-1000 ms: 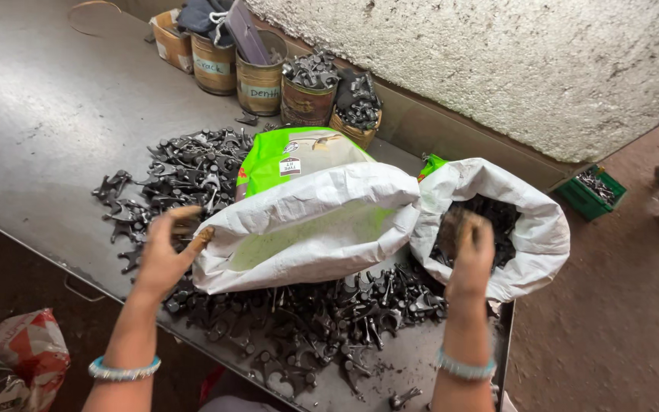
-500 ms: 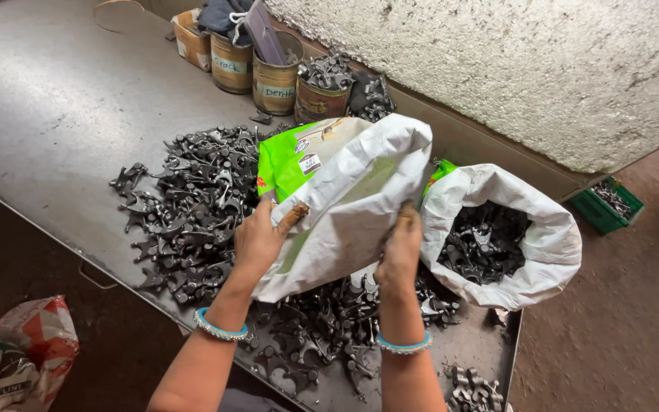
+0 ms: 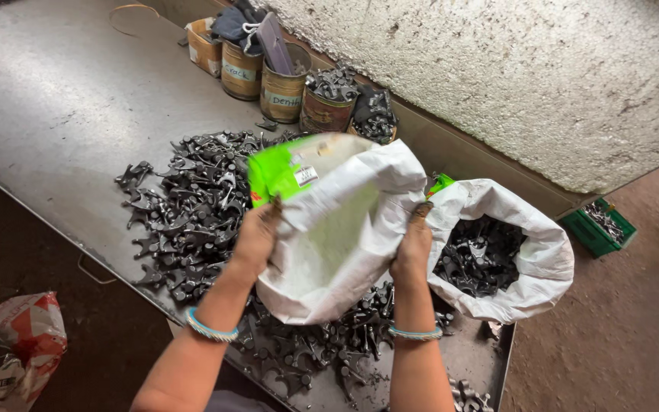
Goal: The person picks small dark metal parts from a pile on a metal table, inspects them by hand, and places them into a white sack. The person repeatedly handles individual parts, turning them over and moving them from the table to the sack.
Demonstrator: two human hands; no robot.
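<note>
Head view, both hands (image 3: 255,238) gripping crinkled woven sack (image 3: 337,229), jagged metal parts (image 3: 192,206)

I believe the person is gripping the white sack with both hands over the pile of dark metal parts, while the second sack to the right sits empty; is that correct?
Not quite. The head view shows the second sack to the right holds dark metal parts, so it is not empty. The rest stands: the left hand and right hand grip the white sack over the pile of dark metal parts.

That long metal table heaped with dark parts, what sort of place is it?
Probably a small workshop's sorting bench: heaps of dark metal parts on a steel table, tins holding more, an open sack full of them.
</note>
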